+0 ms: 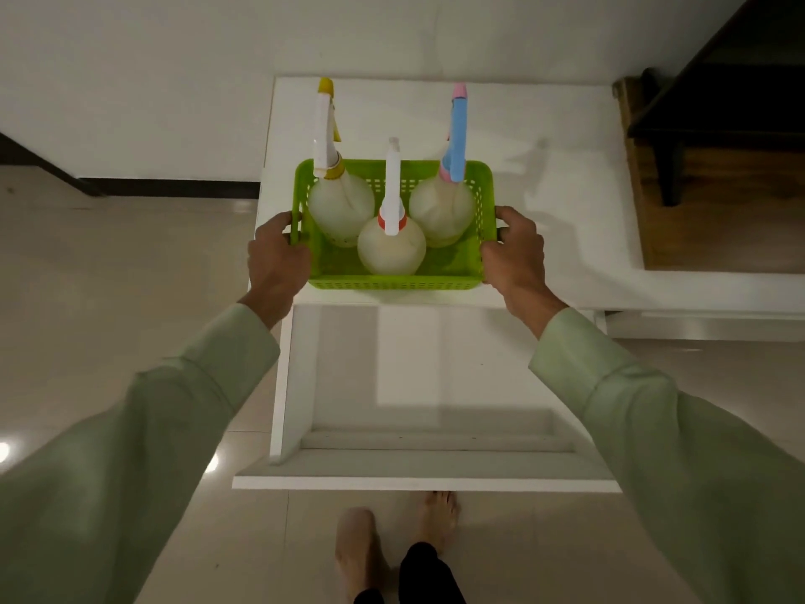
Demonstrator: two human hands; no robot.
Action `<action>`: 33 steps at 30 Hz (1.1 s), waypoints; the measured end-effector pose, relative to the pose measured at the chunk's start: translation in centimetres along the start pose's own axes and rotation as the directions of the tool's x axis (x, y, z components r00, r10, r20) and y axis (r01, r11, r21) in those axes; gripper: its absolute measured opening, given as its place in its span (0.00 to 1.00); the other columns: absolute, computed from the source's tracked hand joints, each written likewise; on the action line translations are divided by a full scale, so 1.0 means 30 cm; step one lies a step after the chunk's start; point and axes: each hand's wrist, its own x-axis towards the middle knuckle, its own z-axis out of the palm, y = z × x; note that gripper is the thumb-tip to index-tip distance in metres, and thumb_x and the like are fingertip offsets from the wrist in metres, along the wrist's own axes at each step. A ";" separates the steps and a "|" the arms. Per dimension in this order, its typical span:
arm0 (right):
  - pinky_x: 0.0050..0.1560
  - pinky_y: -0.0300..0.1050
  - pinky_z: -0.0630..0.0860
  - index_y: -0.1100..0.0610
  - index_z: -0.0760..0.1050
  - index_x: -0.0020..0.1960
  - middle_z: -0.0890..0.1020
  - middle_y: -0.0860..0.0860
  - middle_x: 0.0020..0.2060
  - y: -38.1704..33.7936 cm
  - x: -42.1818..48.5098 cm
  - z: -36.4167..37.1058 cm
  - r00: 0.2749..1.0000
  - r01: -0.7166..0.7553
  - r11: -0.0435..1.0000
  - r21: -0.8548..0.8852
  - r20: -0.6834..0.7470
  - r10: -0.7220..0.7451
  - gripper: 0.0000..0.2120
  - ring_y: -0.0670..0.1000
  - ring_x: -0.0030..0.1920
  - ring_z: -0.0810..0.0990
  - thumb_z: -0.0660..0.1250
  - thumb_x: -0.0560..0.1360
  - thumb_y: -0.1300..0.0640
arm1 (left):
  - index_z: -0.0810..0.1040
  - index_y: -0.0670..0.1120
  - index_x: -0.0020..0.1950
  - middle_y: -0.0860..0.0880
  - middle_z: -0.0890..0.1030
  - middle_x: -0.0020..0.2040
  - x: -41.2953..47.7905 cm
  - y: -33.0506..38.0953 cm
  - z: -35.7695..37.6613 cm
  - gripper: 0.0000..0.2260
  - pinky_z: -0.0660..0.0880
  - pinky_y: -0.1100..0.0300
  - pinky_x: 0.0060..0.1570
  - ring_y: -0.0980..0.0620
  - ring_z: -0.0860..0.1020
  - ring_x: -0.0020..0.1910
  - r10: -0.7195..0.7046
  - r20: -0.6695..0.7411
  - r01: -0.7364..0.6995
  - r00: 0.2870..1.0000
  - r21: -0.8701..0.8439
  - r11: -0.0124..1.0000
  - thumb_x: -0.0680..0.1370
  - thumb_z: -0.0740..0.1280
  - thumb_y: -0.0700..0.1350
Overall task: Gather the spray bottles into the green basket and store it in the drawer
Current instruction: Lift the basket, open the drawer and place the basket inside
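Note:
The green basket (394,282) is at the front edge of the white cabinet top (544,124); whether it rests on the top or is lifted I cannot tell. Three translucent spray bottles stand upright inside it: a yellow-capped bottle (342,207) at the left, a red-collared white-nozzle bottle (391,248) in front, and a blue-and-pink-nozzle bottle (442,211) at the right. My left hand (276,255) grips the basket's left handle. My right hand (516,255) grips its right handle. Below the basket, the white drawer (427,468) is pulled out and nothing lies inside.
A dark wooden stair and bench (718,146) stand at the right beside the cabinet. Glossy tiled floor (109,320) spreads to the left. My bare feet (438,516) stand just in front of the drawer's front panel. A white wall is behind the cabinet.

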 end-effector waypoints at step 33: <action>0.46 0.52 0.83 0.58 0.77 0.62 0.84 0.56 0.50 0.665 -0.432 -0.109 0.998 -0.064 0.992 0.106 0.014 0.063 0.25 0.57 0.52 0.84 0.61 0.70 0.77 | 0.73 0.45 0.53 0.41 0.80 0.54 -0.453 -0.491 0.184 0.16 0.76 0.55 0.39 0.43 0.78 0.56 -0.079 0.247 0.085 0.966 -0.013 0.996 0.72 0.67 0.28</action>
